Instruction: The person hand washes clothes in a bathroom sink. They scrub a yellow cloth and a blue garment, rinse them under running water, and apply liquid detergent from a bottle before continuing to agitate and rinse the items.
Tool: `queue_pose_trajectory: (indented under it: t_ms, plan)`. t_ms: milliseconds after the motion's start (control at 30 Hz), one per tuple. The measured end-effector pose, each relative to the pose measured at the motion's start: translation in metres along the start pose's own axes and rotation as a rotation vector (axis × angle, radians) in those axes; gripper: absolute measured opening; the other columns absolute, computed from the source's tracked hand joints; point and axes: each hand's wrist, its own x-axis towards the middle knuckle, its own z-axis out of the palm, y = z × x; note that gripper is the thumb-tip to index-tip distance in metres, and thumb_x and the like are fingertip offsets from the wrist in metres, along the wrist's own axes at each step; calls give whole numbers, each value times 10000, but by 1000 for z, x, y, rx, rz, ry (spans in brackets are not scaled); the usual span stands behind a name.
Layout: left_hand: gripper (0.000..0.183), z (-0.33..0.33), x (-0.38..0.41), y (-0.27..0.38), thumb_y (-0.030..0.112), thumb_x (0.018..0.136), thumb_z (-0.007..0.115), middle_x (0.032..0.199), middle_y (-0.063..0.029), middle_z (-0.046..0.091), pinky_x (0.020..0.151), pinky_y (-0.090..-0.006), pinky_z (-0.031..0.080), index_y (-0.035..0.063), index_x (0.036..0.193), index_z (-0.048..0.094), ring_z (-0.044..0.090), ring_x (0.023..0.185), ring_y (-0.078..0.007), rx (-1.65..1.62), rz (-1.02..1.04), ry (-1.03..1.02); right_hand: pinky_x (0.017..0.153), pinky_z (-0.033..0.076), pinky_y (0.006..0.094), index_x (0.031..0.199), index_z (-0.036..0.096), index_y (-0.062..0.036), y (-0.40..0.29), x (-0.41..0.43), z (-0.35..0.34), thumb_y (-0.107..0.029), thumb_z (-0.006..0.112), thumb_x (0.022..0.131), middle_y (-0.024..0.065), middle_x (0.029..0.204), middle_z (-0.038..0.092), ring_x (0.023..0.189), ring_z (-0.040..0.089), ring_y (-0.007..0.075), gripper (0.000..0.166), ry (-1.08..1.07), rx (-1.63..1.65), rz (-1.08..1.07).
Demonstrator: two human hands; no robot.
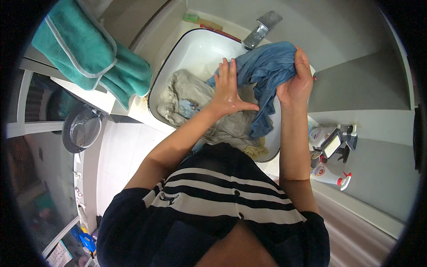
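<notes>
A wet blue cloth garment (270,63) hangs bunched over the white basin (200,46) with the dark rim. My right hand (298,86) grips its right end, thumb pointing up, beside the faucet. With fingers spread and thumb stretched to the right, my left hand (229,96) is at the garment's left side; the thumb tip meets or overlaps its hanging fold. Below, a heap of wet grey-beige cloth (190,86) fills the left and front of the basin. A pale blue piece (188,108) lies on that heap, and yellowish cloth (257,150) shows near the front rim.
A chrome faucet (262,30) stands behind the basin. A green-ended brush (203,21) lies on the back ledge. At left hangs a teal towel (80,46). Spray bottle (328,175) and soap holder (332,145) are at right; a grey basin (81,128) hangs lower left.
</notes>
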Motion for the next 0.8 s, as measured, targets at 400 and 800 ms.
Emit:
queue_pose_trajectory:
  t_ms: [400,800]
  plan:
    - [879,15,49,-6,250,541,800,1174,-254,488,930,-432,377,-42,1249,369,468,1106,-395,-400,-28,307,917,434,485,954,584,7,-53,-5,30,-151,438,914,155,979,623,936,597,285,218,-46,294,-165]
    - [718,13,56,-132,422,633,755,1268,-252,426,977,-508,345,165,1253,500,402,1174,-441,166,197,-354,770,455,280,988,631,-16,40,-64,-167,-162,505,923,135,927,622,832,585,198,203,334,-1382,-180]
